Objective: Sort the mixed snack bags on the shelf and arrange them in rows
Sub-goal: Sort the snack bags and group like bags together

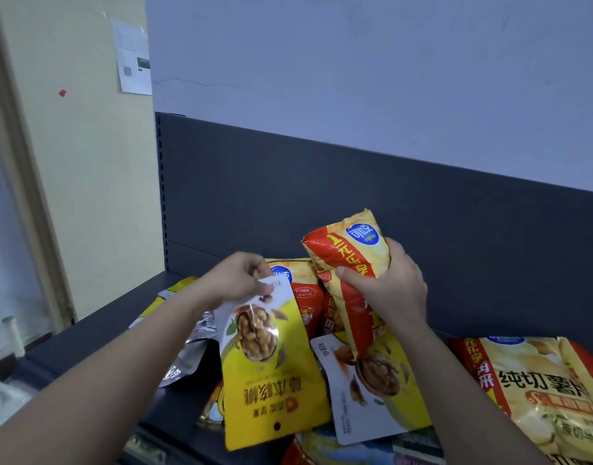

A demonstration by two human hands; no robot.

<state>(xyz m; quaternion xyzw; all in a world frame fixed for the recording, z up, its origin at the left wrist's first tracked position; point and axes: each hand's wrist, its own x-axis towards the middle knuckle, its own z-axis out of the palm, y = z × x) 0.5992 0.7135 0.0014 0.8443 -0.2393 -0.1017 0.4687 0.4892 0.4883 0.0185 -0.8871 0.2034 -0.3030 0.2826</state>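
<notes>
Yellow walnut bag (271,374) pinched by its top in my L hand (236,278); R hand (392,283) grips red-yellow chip bag (347,260) upright above shelf (86,337).

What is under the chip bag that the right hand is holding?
A walnut bag lies on the shelf under the chip bag in the right hand. The chip bag and the forearm cover part of it; anything below it is hidden.

Walnut bag (275,391): yellow, white top corner, brown nut print, brown lettering. Upright chip bag (352,256): yellow with red band, blue oval logo. Flat chip bag (540,387): same yellow-red, dark lettering. Second walnut bag (355,407): white and yellow, brown nut print. Foil bag (187,354): crinkled silver. Shelf back panel (456,229): dark grey. Wall (355,78): pale blue-grey.
</notes>
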